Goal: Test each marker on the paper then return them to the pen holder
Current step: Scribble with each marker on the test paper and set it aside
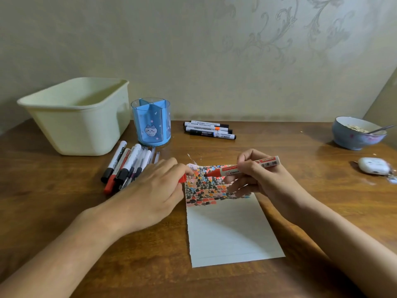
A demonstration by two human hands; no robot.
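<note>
— Pinched between the thumb and curled fingers of the right hand point(261, 175) is a red-tipped white marker with a red label point(242, 167), uncapped. Does the left have its cap?

— It looks so. The left hand point(159, 186) lies knuckles-up at the paper's left edge, and a small red plastic cap point(182, 178) shows under its fingertips, seemingly held between thumb and fingers, though the hold itself is hidden.

— How does the marker lie?

— Nearly level, its long axis running left to right. The tip points left, toward the cap; the tail end sticks out past the right hand. The nib hangs over the upper part of the white lined paper sheet point(229, 229), over a dense patch of red, orange and black test marks. I can't tell whether the nib touches the sheet.

— So cap and tip face each other?

— Yes, near one another with a stretch of marked paper between. I'd judge the next move is either one more stroke or closing the hands along that axis to recap.

— And the holder?

— The round blue clear-plastic pen holder with a cat picture point(151, 122) stands farther back and left, nearer the left hand. No marker shows in it. More black- and red-capped markers point(122, 166) lie beside the left hand, and a black-capped group point(209, 130) lies right of the holder.
</note>
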